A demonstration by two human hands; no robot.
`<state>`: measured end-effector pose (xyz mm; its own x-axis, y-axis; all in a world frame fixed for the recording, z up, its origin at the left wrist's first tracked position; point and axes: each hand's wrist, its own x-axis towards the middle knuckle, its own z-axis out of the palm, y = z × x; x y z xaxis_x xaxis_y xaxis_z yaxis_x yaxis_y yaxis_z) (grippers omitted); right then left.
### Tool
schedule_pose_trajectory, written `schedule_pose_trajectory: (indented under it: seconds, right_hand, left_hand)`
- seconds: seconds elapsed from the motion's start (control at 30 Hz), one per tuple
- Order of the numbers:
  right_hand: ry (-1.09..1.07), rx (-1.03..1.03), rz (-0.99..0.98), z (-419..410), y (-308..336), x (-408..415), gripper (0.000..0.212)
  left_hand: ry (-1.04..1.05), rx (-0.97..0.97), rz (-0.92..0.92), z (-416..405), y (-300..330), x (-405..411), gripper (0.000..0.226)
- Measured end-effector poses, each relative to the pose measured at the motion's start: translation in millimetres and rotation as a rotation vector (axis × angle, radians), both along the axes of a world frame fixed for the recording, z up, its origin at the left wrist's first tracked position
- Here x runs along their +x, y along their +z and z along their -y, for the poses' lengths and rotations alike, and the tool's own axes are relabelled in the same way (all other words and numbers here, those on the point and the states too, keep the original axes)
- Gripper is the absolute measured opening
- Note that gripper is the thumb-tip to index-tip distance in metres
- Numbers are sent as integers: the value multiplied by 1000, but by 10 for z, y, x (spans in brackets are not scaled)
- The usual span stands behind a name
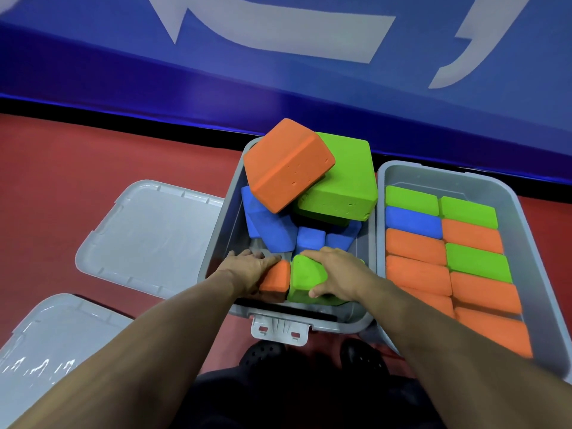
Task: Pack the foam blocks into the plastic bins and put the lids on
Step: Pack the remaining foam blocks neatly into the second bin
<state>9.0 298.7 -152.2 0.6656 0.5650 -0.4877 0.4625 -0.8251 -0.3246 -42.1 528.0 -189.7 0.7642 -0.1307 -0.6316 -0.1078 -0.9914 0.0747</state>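
Green block [306,278] gripped by right hand [335,274], left hand [247,269] holding orange block [277,280]

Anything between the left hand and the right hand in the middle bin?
Head view: a small orange foam block under the left hand and a green foam block under the right hand, side by side.
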Motion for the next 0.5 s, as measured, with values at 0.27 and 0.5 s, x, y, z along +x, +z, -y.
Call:
schedule_pose_trajectory:
  seconds: [0.27, 0.5]
  right_hand:
    - [-24, -1, -27, -119, -89, 105, 98]
    - [5, -26, -56, -146, 27, 119, 99]
  left_hand:
    - [49, -30, -12, -43, -34, 30, 95]
    - [12, -4, -12, -118, 44, -7, 93]
